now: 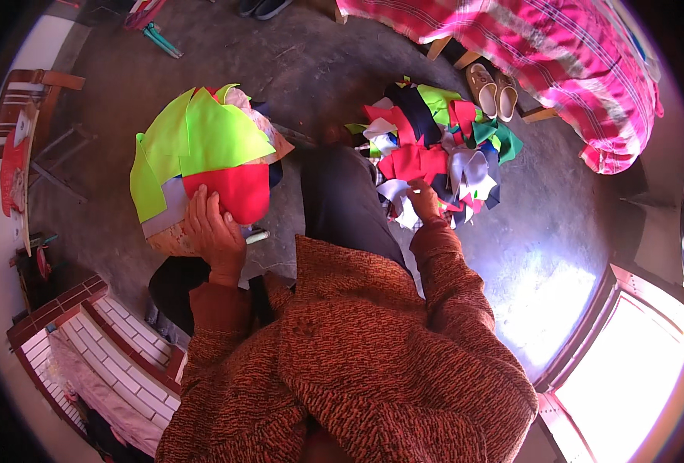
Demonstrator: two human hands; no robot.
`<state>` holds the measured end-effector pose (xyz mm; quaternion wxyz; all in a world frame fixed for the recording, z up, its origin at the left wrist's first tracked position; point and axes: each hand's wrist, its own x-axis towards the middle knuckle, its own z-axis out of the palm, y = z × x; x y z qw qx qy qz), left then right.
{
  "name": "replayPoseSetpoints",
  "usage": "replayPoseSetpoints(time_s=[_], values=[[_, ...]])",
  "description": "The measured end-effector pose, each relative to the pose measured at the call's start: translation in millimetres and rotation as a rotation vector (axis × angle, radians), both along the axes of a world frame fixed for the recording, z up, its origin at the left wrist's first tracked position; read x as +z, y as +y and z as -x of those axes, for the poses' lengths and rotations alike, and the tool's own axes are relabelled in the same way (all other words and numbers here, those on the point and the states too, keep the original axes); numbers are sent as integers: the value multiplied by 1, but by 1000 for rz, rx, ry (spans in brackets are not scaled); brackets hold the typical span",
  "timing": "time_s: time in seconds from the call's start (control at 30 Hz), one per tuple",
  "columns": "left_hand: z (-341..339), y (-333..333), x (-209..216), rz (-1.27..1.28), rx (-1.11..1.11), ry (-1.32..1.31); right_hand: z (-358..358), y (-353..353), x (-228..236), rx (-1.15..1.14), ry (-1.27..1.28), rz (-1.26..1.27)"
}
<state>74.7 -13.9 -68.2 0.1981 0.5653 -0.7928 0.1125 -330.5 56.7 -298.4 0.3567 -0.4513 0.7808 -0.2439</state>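
Your left hand (214, 230) rests unclenched on red cloth (240, 187); keep it steady. Your right hand (426, 204), at scraps (419, 162): grip indiscernible.

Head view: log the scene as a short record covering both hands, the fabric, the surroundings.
Left hand: resting on a rounded red fabric piece
Beyond it: pointed lime-green fabric pieces
Right hand: at the near edge of a heap of multicoloured fabric scraps; grip unclear
Footwear: tan slip-on shoes, off the heap's far right
Upper right: pink plaid cloth
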Motion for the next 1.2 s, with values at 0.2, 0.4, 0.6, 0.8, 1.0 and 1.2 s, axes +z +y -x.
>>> replayPoseSetpoints(time_s=[0.2,0.4,0.6,0.8,1.0,1.2], values=[[2,-1,2,-17,-4,-8,-23,-32,0,215,280,-108],[2,1,3,-25,8,-18,-52,-47,-7,232,330,-423],[3,2,3,-55,6,0,-38,-38,-48,17,292,-200],[0,1,3,-63,3,27,-2,-34,-33,-532,-724,212],[4,-3,6,-23,-21,14,-5,-19,-53,39,-168,-49],[2,-1,4,-46,-10,-7,-46,-33,-43,187,182,-272]])
